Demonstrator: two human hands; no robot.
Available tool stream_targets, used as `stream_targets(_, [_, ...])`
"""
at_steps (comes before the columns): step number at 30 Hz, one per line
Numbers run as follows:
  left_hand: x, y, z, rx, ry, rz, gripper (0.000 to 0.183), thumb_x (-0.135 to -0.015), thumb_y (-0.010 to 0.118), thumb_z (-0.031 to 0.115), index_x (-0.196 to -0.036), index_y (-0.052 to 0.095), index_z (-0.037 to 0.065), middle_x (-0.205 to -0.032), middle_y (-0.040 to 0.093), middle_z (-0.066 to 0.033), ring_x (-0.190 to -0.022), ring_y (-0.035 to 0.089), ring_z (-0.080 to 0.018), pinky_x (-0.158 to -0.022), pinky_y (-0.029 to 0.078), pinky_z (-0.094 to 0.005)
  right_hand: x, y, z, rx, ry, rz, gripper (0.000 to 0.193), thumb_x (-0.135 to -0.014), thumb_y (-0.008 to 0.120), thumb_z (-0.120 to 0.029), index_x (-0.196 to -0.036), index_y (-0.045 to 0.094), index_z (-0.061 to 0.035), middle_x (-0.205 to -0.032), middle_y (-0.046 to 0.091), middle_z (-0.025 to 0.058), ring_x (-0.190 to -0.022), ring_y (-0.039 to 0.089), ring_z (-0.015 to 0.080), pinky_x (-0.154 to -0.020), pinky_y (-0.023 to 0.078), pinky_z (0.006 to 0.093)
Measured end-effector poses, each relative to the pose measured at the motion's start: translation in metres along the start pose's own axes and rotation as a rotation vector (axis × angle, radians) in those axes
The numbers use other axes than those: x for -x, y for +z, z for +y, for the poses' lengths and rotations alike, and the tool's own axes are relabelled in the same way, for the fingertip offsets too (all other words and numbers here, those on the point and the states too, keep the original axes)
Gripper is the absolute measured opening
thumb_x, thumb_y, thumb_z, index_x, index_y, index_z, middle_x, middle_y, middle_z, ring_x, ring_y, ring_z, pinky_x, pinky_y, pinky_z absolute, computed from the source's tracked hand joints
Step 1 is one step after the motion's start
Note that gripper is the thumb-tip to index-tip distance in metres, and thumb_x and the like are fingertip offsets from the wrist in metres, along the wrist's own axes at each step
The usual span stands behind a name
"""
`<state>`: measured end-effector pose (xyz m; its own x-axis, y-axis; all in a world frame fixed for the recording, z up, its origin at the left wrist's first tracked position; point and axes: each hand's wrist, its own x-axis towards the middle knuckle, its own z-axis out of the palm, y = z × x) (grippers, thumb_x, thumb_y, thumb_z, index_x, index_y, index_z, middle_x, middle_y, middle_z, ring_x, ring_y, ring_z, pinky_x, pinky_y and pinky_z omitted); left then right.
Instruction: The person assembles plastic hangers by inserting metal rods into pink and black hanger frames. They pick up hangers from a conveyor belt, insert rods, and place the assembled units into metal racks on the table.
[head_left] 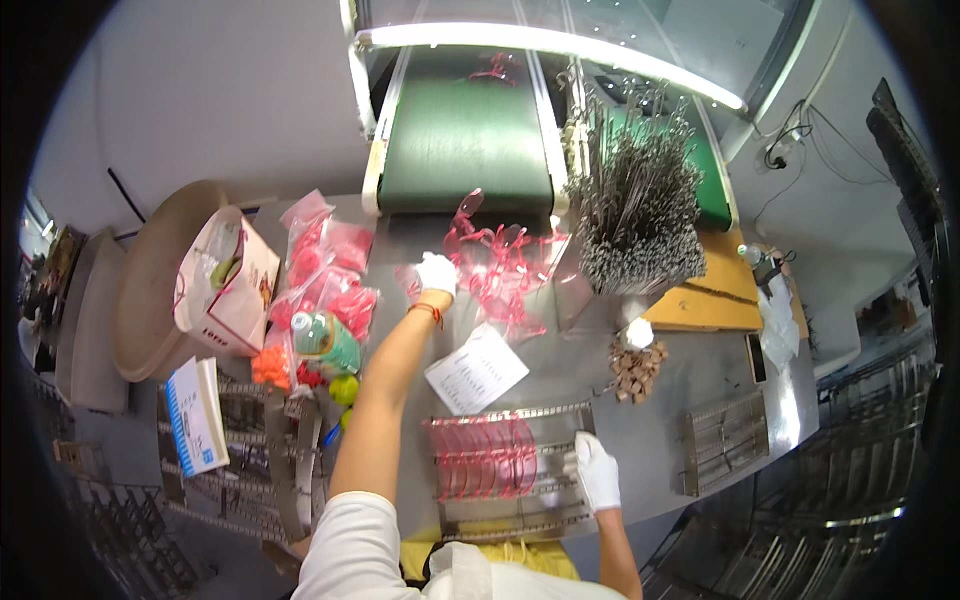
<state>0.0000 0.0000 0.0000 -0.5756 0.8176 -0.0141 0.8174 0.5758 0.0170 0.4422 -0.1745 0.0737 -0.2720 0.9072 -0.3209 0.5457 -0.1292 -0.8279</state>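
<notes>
My left hand (437,275), in a white glove, is stretched out to the left edge of a loose heap of clear pink plastic pieces (505,260). Its fingers look curled together, and what they hold, if anything, is hidden. A pink lens-like piece (408,282) shows right beside it. Close to my body lies a wire-and-metal rack (560,510) with a row of curved pink pieces (485,458) standing in its left part. My right hand (598,472), gloved too, closes on the right end of this rack.
A handwritten paper (477,370) lies between heap and rack. Bagged pink pieces (330,260), a green bottle (325,342) and a carton (230,285) stand left. Beyond is a green conveyor belt (470,140); rightward, a bundle of metal rods (640,200), brown chunks (638,370) and another rack (725,442).
</notes>
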Motion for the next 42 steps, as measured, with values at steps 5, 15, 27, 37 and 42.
stream_targets(5, [-0.025,0.020,-0.034,-0.180,0.079,-0.023,0.021,-0.087,0.058,0.020,-0.093,0.077,0.015,-0.092,0.074,-0.0070,-0.090,0.071,-0.0262,-0.071,0.055,-0.0430,0.005,-0.019,0.000,-0.221,0.180,0.062,0.035,-0.103,0.050,-0.028,-0.122,0.060,-0.0015,-0.083,0.070,0.0095,-0.065,0.065,0.0122,-0.057,0.050,0.0254])
stream_targets(15, [0.165,-0.275,-0.027,1.713,-0.168,0.084,0.023,-0.096,0.064,0.031,-0.102,0.061,0.009,-0.074,0.064,0.0010,-0.045,0.042,-0.0030,-0.041,0.032,-0.0185,-0.020,-0.001,-0.139,-0.461,-0.206,-0.233,0.033,-0.102,0.047,-0.016,-0.130,0.055,0.0001,-0.094,0.071,0.0103,-0.075,0.067,0.0133,-0.068,0.055,0.0266])
stream_targets(27, [0.348,-0.382,0.090,1.955,-0.031,0.273,0.021,-0.085,0.071,0.009,-0.097,0.056,0.003,-0.069,0.068,-0.0077,-0.046,0.057,-0.0089,-0.041,0.042,-0.0239,0.054,-0.083,-0.273,-0.745,-0.643,-0.064,0.023,-0.102,0.051,-0.018,-0.095,0.064,-0.0001,-0.065,0.060,0.0007,-0.047,0.048,0.0030,-0.043,0.035,0.0187])
stream_targets(37, [0.363,-0.399,0.105,1.937,-0.099,0.713,0.022,-0.100,0.058,0.030,-0.096,0.056,0.008,-0.058,0.057,-0.0003,-0.040,0.047,-0.0054,-0.040,0.039,-0.0193,0.071,-0.103,-0.307,-0.603,-0.724,-0.178,0.017,-0.097,0.057,-0.016,-0.093,0.065,-0.0010,-0.076,0.063,-0.0008,-0.065,0.055,0.0026,-0.054,0.044,0.0188])
stream_targets(42, [0.361,-0.396,0.100,1.848,-0.114,0.703,0.019,-0.100,0.058,0.027,-0.100,0.058,0.008,-0.058,0.057,0.0003,-0.036,0.039,-0.0038,-0.032,0.026,-0.0189,0.069,-0.096,-0.302,-0.639,-0.757,-0.268,0.017,-0.095,0.051,-0.007,-0.098,0.067,-0.0021,-0.071,0.064,0.0031,-0.056,0.056,0.0043,-0.052,0.044,0.0206])
